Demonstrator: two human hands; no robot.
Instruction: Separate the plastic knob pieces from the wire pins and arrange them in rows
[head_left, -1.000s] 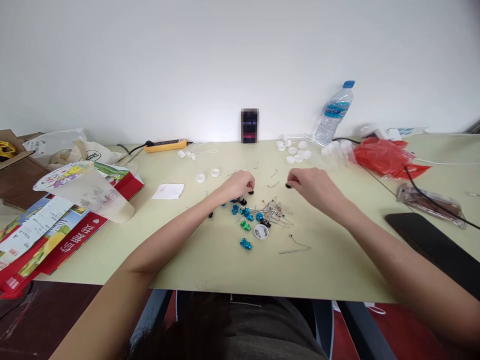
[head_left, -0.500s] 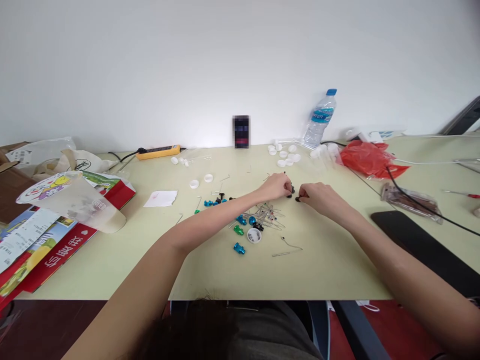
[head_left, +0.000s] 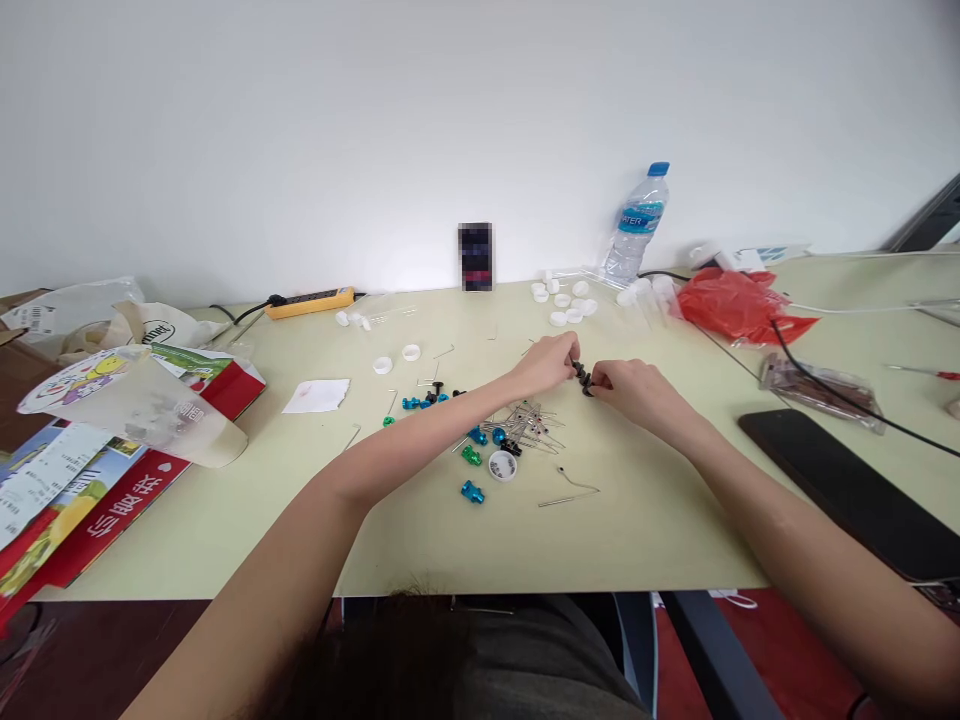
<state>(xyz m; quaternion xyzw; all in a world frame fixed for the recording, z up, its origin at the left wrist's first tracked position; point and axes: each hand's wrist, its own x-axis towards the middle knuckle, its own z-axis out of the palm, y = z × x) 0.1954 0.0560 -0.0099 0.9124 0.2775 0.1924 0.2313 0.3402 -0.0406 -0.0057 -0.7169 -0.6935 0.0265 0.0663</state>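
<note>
My left hand (head_left: 550, 360) and my right hand (head_left: 628, 388) face each other over the middle of the table, fingers closed. Between their fingertips is a short row of small black round pieces (head_left: 583, 377), which both hands pinch or touch at its ends; the exact kind is too small to tell. Just nearer to me lies a pile of thin metal wires (head_left: 534, 425) with small beads on their ends. Beside it are blue metal fittings (head_left: 472, 491), a green fitting (head_left: 471, 455) and a white cap (head_left: 502, 466) with small dark bits in it. A single bent wire (head_left: 570, 497) lies apart.
White caps (head_left: 559, 318) and a water bottle (head_left: 637, 225) stand at the back by the wall, near a red plastic bag (head_left: 739, 305). A dark phone-like slab (head_left: 840, 490) lies right. A plastic cup (head_left: 172, 410), paper (head_left: 316, 396) and a power strip (head_left: 311, 303) are left.
The black pieces, earlier apart near each hand, now sit in one row between the fingertips. My right hand has moved slightly left and up. The whole view has shifted slightly.
</note>
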